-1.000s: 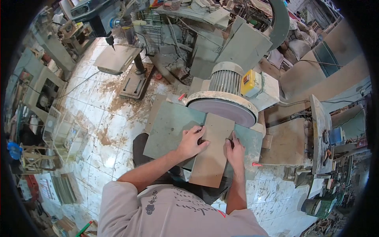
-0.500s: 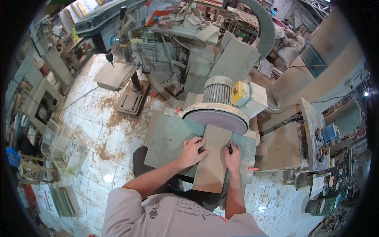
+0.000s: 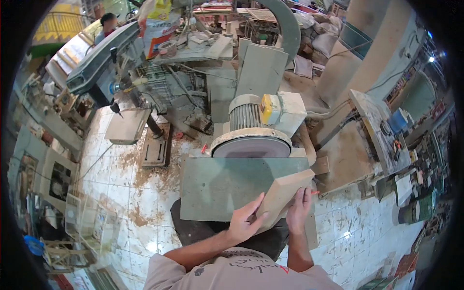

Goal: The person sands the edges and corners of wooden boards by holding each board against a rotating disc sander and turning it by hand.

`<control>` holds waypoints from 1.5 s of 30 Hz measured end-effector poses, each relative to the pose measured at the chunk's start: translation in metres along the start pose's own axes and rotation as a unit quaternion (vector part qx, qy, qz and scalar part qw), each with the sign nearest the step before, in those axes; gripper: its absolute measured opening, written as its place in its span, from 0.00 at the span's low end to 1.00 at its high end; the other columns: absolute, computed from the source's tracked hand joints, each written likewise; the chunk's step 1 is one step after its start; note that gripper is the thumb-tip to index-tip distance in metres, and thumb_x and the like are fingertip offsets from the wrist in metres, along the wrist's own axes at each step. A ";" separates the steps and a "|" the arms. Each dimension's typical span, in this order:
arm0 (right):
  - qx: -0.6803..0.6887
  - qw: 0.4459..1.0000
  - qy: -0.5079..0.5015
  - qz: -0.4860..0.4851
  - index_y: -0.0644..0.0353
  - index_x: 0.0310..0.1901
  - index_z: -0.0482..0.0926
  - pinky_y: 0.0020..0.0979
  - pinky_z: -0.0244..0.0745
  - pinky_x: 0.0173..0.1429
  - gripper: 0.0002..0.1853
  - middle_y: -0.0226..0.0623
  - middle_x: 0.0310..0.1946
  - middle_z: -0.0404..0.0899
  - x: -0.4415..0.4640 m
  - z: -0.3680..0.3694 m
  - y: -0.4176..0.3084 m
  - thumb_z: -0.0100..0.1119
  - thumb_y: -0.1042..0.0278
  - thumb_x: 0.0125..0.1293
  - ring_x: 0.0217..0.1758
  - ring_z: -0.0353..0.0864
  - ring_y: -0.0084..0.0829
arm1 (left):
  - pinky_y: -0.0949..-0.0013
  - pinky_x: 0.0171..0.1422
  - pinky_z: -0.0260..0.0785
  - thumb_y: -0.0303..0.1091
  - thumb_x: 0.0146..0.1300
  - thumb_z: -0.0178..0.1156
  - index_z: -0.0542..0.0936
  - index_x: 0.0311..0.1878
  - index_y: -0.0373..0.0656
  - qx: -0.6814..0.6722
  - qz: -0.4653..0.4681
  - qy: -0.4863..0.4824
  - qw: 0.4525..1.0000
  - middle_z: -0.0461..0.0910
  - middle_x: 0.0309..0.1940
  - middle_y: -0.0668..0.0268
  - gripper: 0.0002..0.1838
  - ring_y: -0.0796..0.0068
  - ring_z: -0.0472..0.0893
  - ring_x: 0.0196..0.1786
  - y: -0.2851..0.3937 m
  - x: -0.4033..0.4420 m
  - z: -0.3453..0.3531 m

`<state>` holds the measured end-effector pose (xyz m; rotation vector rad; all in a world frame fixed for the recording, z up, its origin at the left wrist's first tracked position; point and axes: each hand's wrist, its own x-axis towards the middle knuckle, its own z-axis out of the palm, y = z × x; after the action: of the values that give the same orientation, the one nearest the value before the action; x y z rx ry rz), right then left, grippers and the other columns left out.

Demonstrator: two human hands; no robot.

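A long light-brown wooden board (image 3: pixel 285 194) is tilted up off the green worktable (image 3: pixel 217 186) of a disc sander, its squared end facing the disc. My left hand (image 3: pixel 245 220) grips the board's left edge, fingers along the side. My right hand (image 3: pixel 299 209) holds the right side, thumb and fingers closed near the upper edge. Beyond the table stands the round sanding disc (image 3: pixel 251 148), apart from the board. The board's lower end is partly hidden by my hands and lap.
A motor (image 3: pixel 244 113) with a yellow switch box (image 3: pixel 269 110) sits behind the disc. At left stands a drill press (image 3: pixel 116 108). A stained side bench (image 3: pixel 379 125) is at right. Another person (image 3: pixel 107 26) is at the far upper left. Sawdust lies on the tiled floor (image 3: pixel 116 183).
The board has come back from the disc, lifted off the table and tilted up, moving to the right. Both hands moved with it. The camera view has shifted.
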<state>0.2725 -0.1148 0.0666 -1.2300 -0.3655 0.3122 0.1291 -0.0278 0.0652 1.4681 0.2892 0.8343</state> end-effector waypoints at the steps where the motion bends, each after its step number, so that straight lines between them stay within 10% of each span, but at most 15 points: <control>1: 0.016 1.000 0.005 -0.025 0.66 0.57 0.71 0.26 0.67 0.56 0.18 0.30 0.47 0.76 0.002 0.004 -0.004 0.52 0.62 0.74 0.50 0.73 0.20 | 0.75 0.50 0.71 0.21 0.58 0.65 0.71 0.64 0.32 0.052 0.014 -0.022 0.998 0.80 0.51 0.54 0.29 0.75 0.80 0.47 0.004 -0.001 -0.003; 15: 0.084 0.976 -0.120 -0.161 0.70 0.64 0.65 0.30 0.71 0.56 0.33 0.40 0.55 0.75 0.025 0.034 -0.037 0.60 0.52 0.67 0.52 0.76 0.27 | 0.69 0.36 0.73 0.24 0.55 0.68 0.76 0.52 0.35 0.192 0.127 -0.036 0.972 0.81 0.31 0.60 0.20 0.66 0.82 0.29 0.058 0.013 -0.024; 21: 0.066 0.951 -0.155 -0.261 0.64 0.45 0.69 0.30 0.73 0.40 0.23 0.39 0.35 0.72 0.021 0.065 -0.041 0.64 0.52 0.64 0.38 0.74 0.31 | 0.66 0.56 0.74 0.19 0.60 0.60 0.75 0.54 0.34 0.238 0.119 -0.016 0.964 0.80 0.52 0.52 0.18 0.64 0.82 0.53 0.058 0.021 -0.047; 31: 0.082 0.943 -0.197 -0.256 0.65 0.51 0.68 0.31 0.74 0.41 0.25 0.41 0.40 0.73 0.016 0.069 -0.025 0.63 0.53 0.65 0.40 0.75 0.31 | 0.66 0.57 0.73 0.20 0.64 0.57 0.74 0.54 0.33 0.228 0.069 0.023 0.971 0.80 0.52 0.54 0.15 0.63 0.82 0.54 0.057 0.004 -0.050; 43: -0.027 0.931 -0.227 -0.286 0.65 0.59 0.67 0.39 0.67 0.62 0.23 0.53 0.57 0.72 -0.025 0.041 -0.036 0.59 0.63 0.68 0.61 0.73 0.42 | 0.60 0.61 0.72 0.17 0.52 0.60 0.76 0.55 0.38 0.266 0.180 -0.010 0.947 0.80 0.52 0.54 0.24 0.54 0.80 0.56 0.056 -0.013 -0.076; 45: -0.059 0.950 -0.226 -0.205 0.67 0.63 0.65 0.42 0.60 0.70 0.34 0.52 0.64 0.68 -0.037 0.035 -0.029 0.52 0.44 0.69 0.70 0.64 0.43 | 0.57 0.63 0.71 0.14 0.50 0.59 0.77 0.53 0.39 0.282 0.212 -0.017 0.936 0.81 0.51 0.57 0.24 0.57 0.80 0.56 0.054 -0.014 -0.085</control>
<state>0.2252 -0.1092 0.1010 -1.1580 -1.0343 0.2117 0.0474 0.0216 0.1007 2.1281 0.1939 1.1275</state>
